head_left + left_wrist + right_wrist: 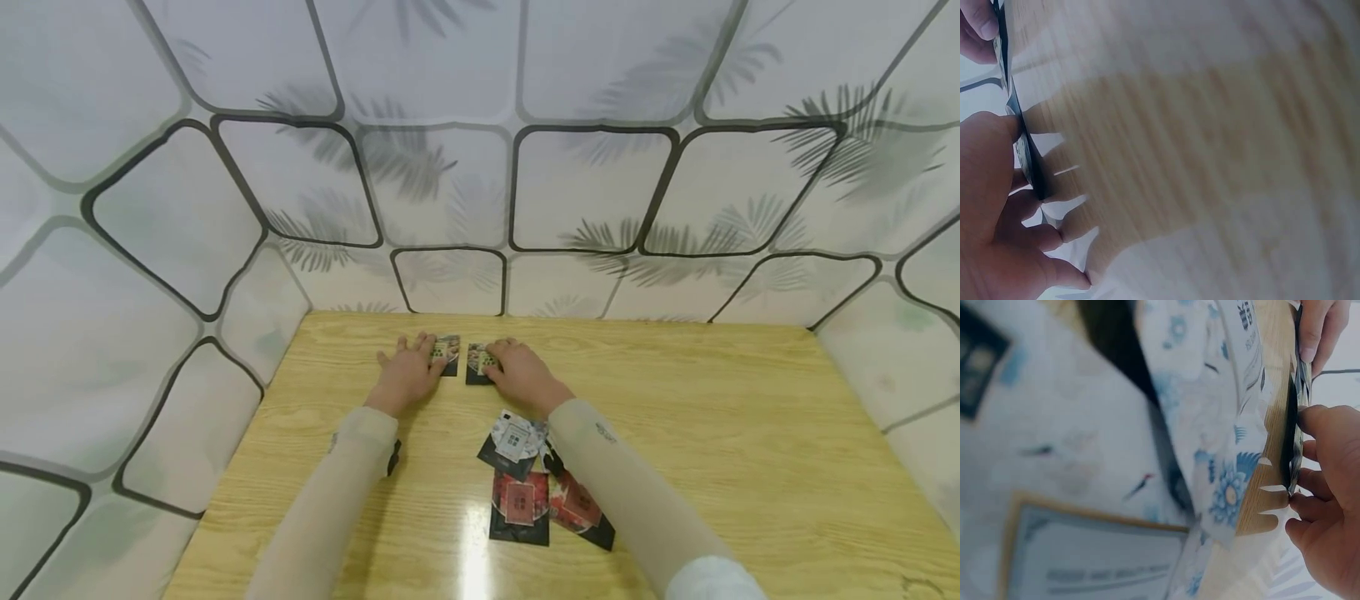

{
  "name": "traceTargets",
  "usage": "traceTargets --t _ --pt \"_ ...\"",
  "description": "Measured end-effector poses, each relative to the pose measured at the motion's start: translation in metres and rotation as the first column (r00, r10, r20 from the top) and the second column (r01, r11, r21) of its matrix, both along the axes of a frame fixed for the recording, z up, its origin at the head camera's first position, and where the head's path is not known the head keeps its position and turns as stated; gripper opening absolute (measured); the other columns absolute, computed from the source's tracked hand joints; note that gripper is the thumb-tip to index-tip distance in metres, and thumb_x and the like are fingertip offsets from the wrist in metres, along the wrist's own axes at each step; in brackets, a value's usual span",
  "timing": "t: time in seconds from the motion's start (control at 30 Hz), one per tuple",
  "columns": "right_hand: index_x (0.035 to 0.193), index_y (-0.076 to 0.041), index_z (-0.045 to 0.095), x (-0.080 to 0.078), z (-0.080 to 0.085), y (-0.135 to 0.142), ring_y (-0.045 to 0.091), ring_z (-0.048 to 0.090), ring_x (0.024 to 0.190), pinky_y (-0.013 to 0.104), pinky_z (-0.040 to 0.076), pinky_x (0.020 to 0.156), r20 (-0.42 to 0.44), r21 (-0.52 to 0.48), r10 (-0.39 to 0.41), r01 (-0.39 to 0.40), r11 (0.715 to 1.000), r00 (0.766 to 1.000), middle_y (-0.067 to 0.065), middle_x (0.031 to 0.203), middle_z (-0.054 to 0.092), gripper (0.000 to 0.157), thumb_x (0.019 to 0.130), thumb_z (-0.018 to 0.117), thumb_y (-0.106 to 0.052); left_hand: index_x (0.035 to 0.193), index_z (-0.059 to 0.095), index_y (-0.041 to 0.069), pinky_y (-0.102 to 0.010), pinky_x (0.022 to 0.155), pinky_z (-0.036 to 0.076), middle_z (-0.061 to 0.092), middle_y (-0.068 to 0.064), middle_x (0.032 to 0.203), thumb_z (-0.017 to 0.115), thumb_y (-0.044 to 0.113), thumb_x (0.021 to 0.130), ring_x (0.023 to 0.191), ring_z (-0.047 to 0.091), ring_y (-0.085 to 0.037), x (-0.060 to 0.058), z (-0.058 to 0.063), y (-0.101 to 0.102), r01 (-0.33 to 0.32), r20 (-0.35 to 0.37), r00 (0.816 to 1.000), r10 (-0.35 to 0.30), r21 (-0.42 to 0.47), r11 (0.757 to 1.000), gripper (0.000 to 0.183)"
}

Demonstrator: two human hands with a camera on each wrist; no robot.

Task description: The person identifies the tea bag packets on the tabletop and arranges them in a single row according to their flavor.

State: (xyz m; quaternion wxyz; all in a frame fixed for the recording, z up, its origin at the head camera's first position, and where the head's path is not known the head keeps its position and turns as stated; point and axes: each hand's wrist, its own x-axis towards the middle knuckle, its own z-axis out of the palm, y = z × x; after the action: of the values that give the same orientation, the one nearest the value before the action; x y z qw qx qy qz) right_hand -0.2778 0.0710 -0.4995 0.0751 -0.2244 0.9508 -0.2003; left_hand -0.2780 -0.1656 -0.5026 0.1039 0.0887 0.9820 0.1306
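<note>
My left hand (406,377) spreads its fingers at the far left of the table, thumb and forefinger resting on the left edge of a small dark packet (452,350) with a yellow-green label. Across a narrow gap lies a matching packet (474,364), held at its right side between the thumb and bent fingers of my right hand (523,377). Both packets lie flat. In the left wrist view, the left thumb (1007,125) touches its packet while the outer fingertips reach the wood. The right wrist view shows the right thumb (1313,415) at its packet's edge.
Below my right wrist, white floral packets (513,439) overlap, partly hidden by the sleeve. Nearer to me lie a red and black packet (519,507) and another red one (585,510), tilted under the forearm. The wooden table (720,433) meets a patterned backdrop (450,279).
</note>
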Motion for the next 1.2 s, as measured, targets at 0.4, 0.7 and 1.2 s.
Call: traceTargets --t 0.4,0.7,1.2 --pt "0.154 -0.005 0.053 -0.008 0.002 -0.001 0.038 0.050 0.146 0.053 0.040 0.123 -0.004 0.006 -0.017 0.017 1.000 1.000 0.017 0.153 0.058 0.051 0.111 0.056 -0.033 0.170 0.022 0.012 -0.086 0.118 0.012 0.018 -0.012 0.177 0.034 0.050 0.114 0.161 0.012 -0.051 0.000 0.003 0.003 -0.004 0.016 1.000 0.004 -0.012 1.000 0.069" --pt "0.155 -0.007 0.052 -0.012 -0.003 -0.001 0.037 0.046 0.151 0.053 0.038 0.125 0.007 0.020 -0.024 0.024 1.000 1.000 0.016 0.157 0.054 0.052 0.111 0.055 -0.035 0.170 0.021 0.012 -0.086 0.118 0.013 0.018 -0.013 0.177 0.034 0.049 0.114 0.161 0.011 -0.051 0.000 0.004 0.003 0.003 0.024 1.000 -0.002 -0.015 1.000 0.068" --pt "0.157 -0.004 0.049 0.001 0.007 0.000 0.043 0.034 0.157 0.058 0.027 0.130 -0.062 0.003 0.033 -0.033 0.999 0.998 0.023 0.163 0.045 0.055 0.111 0.055 -0.034 0.170 0.022 0.012 -0.085 0.118 0.014 0.018 -0.012 0.177 0.034 0.050 0.114 0.161 0.013 -0.051 -0.002 0.000 0.002 -0.009 0.021 1.000 0.010 -0.028 1.000 0.069"
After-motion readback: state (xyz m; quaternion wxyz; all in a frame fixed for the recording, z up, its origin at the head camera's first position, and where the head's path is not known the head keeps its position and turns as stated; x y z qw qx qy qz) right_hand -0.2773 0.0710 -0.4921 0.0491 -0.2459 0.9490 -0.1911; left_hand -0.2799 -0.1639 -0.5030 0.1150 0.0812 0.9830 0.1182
